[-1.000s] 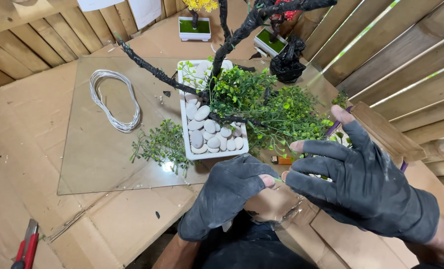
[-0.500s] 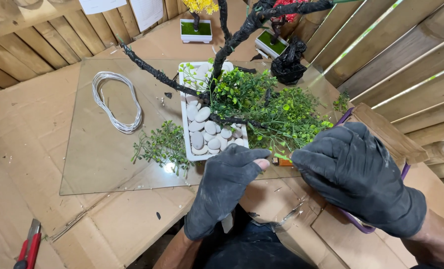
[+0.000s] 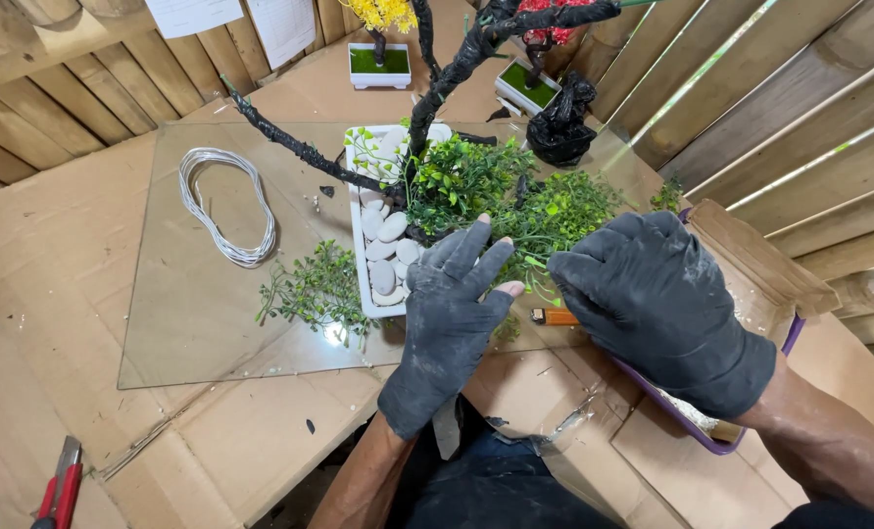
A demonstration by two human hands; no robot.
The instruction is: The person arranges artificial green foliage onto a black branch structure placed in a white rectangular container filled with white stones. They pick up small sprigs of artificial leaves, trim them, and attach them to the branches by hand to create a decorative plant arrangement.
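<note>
Just beyond both gloved hands, green foliage (image 3: 515,201), left fingers (image 3: 471,257) spread, right fingers (image 3: 594,269) seemingly curled, grip unclear.

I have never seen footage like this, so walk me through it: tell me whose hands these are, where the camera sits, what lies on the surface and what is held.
The camera is worn on a person's head and looks down at their own two hands, both in dark work gloves. The left hand is spread open at the edge of a white tray of pale pebbles, from which a black artificial tree with green foliage rises. The right hand rests beside the foliage; whether it grips anything cannot be seen. A glass sheet on cardboard carries a coil of white wire and a loose green sprig. Red pliers lie lower left.
</note>
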